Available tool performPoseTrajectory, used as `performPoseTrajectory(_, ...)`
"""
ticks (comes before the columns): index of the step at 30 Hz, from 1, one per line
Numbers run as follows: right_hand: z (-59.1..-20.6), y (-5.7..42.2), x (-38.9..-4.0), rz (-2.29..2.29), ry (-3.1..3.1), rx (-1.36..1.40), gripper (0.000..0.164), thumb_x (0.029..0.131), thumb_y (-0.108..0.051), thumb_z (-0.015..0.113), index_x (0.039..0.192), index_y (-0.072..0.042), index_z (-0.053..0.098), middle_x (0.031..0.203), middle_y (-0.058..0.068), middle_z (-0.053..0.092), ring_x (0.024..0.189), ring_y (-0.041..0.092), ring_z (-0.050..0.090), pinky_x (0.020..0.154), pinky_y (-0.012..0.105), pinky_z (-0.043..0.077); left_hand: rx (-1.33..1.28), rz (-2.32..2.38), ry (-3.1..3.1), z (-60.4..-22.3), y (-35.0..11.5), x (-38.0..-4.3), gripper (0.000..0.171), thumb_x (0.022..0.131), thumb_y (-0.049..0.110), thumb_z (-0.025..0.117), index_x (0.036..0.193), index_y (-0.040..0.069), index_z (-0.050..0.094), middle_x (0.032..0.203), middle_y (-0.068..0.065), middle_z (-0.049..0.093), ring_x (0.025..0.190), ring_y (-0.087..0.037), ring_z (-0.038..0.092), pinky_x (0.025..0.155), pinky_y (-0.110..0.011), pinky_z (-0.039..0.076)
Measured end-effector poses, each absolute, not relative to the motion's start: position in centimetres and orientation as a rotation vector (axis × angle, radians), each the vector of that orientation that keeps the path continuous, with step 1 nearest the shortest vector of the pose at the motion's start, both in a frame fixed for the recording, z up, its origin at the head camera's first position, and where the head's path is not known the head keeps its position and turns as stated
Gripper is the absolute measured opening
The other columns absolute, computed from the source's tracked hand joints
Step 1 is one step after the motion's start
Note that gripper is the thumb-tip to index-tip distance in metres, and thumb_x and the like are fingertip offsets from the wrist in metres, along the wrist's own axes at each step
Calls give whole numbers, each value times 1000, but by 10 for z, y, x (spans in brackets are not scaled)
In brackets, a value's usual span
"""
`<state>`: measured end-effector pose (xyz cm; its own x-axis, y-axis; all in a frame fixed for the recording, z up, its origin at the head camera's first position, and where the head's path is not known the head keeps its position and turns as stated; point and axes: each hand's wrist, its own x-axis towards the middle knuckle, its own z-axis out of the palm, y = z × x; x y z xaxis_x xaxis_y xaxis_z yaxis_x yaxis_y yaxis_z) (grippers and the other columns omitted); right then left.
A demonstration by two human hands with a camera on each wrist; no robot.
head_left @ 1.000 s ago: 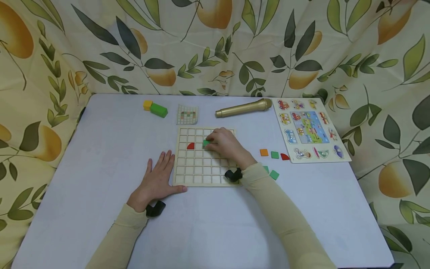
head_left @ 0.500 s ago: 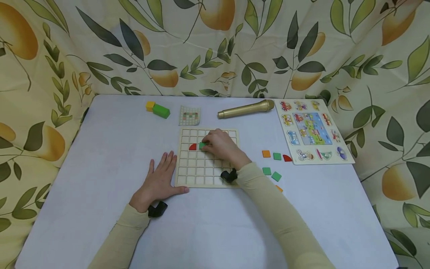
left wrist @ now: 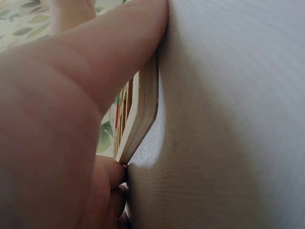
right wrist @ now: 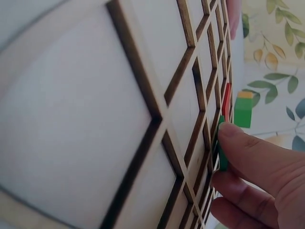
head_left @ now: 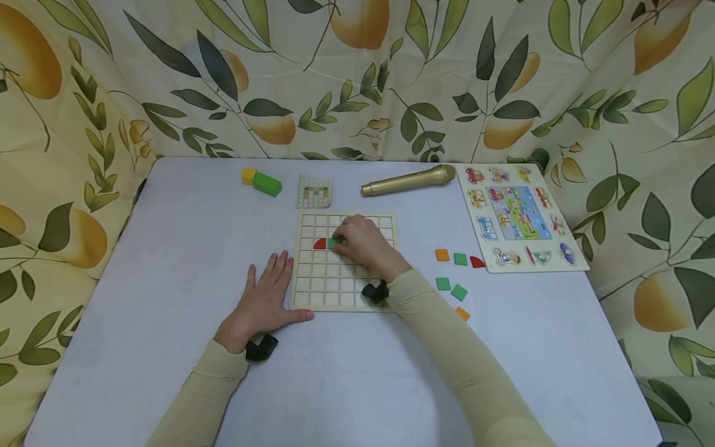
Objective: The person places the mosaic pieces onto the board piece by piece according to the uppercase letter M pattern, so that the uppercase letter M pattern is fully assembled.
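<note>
A wooden grid board (head_left: 326,297) lies flat on the white table. My right hand (head_left: 365,243) is over its upper middle and pinches a green square tile (head_left: 332,243) between thumb and fingertips; in the right wrist view, the green tile (right wrist: 222,148) is at the grid surface, partly hidden by the thumb. Just left of it, a red quarter-circle tile (head_left: 320,244) sits in the grid. My left hand (head_left: 261,304) rests with straight, spread fingers at the board's lower left corner. The left wrist view shows its thumb (left wrist: 109,43) alongside the board's edge (left wrist: 143,102).
Right of the board lie several loose tiles, among them an orange square (head_left: 442,255), a green square (head_left: 459,292) and a red quarter-circle (head_left: 477,262). Behind are a pattern card (head_left: 314,192), a gold microphone (head_left: 408,181), green and yellow blocks (head_left: 267,184) and a picture puzzle board (head_left: 475,245).
My right hand has moved slightly left with the green tile, bringing it up beside the red quarter-circle. The left hand has stayed at the board's corner.
</note>
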<state>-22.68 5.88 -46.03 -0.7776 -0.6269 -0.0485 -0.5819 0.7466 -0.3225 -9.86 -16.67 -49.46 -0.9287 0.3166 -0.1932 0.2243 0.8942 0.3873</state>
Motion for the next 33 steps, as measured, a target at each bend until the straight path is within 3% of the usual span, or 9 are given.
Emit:
performPoseTrajectory(20, -463, 56, -223, -366, 2824, -929, 30, 88, -30, 75, 111, -12, 75, 102, 1, 65, 96, 21, 53, 83, 38, 45, 400, 524, 2809, -495, -166, -99, 125, 73, 79, 62, 154, -2, 13, 162, -15, 3, 147, -30, -6, 109, -62, -8)
performPoseTrajectory(33, -455, 69, -222, -469, 2802, -976, 38, 88, -30, 75, 117, -7, 72, 107, 4, 66, 97, 23, 54, 82, 37, 45, 399, 522, 2803, -495, -166, -99, 126, 71, 79, 63, 155, -2, 13, 162, -15, 3, 147, -30, -7, 109, -62, -9)
